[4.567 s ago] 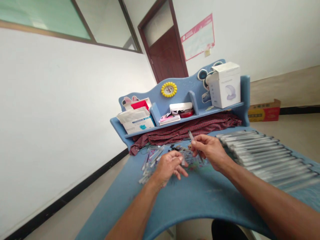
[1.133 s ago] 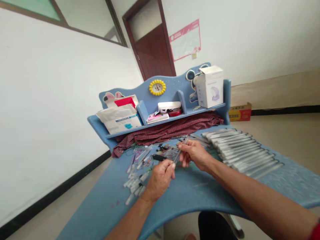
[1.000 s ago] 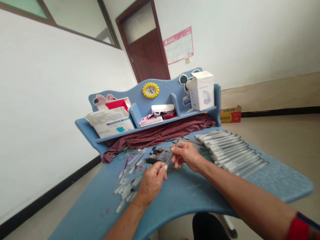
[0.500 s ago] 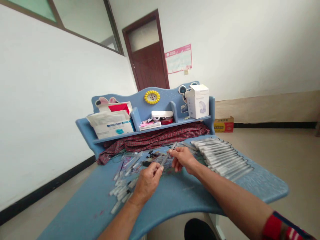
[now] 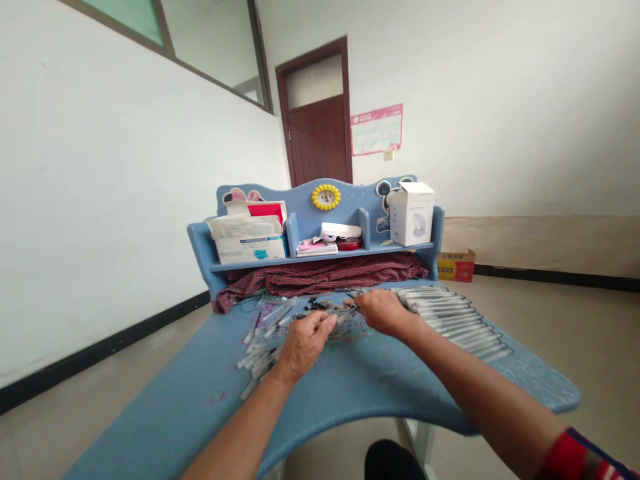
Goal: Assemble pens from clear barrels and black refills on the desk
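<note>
Over the middle of the blue desk [image 5: 350, 393], my left hand [image 5: 307, 340] is closed, thumb and forefinger pinching a clear pen barrel [image 5: 346, 312] that slants up to the right. Just beyond the barrel's far end is my right hand [image 5: 384, 311], its fingers pinched together; a small dark thing shows at their tips, too blurred to name. Loose clear pen parts [image 5: 257, 360] lie left of my left hand. Small black pieces [image 5: 317, 304] are heaped behind it. To the right of my right hand, finished-looking clear pens [image 5: 455, 320] lie side by side in a row.
A blue shelf [image 5: 375, 251] rises at the desk's back, holding a mask box [image 5: 250, 249], a white carton [image 5: 413, 217] and a red round case [image 5: 349, 245]. Red checked cloth [image 5: 325, 277] is bunched beneath it. The desk's front edge curves inward.
The view has shifted, so the desk appears more level. My right hand has gone from the upper end of the pen barrel to slightly apart from it; my left hand keeps its pinch.
</note>
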The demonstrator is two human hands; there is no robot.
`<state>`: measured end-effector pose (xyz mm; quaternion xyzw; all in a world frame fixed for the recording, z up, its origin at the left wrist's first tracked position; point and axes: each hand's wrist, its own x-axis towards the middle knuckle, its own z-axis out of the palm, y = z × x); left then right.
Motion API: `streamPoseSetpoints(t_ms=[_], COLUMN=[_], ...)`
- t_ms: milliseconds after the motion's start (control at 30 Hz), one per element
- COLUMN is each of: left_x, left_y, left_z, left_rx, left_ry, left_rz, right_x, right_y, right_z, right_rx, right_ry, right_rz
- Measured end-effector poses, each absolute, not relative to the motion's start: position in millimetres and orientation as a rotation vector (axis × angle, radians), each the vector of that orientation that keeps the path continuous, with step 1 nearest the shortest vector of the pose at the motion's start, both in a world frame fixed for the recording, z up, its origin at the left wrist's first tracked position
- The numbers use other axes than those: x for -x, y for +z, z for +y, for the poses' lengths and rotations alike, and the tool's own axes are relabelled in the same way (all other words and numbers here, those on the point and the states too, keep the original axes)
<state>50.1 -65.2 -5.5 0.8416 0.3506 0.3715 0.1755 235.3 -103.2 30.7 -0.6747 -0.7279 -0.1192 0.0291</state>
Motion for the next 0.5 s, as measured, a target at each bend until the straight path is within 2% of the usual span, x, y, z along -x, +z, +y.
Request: streamPoseSetpoints(t_ms=[233,500], left_x=[-44.6,-44.4], left_y=[-3.5,-5.7], left_z=[-58.9,-56.5], left_rx=[-2.333,-2.34], left_ry=[1.149,1.209], left_rz=[1.037,1.027], right_x=[-327.1,-380.6], right_y=[53.3,32.0], right_z=[-104.3,-114.3], right_rx=[2.424,2.56], right_ry=[-0.359,-0.233], right_rz=[-2.089,-1.995])
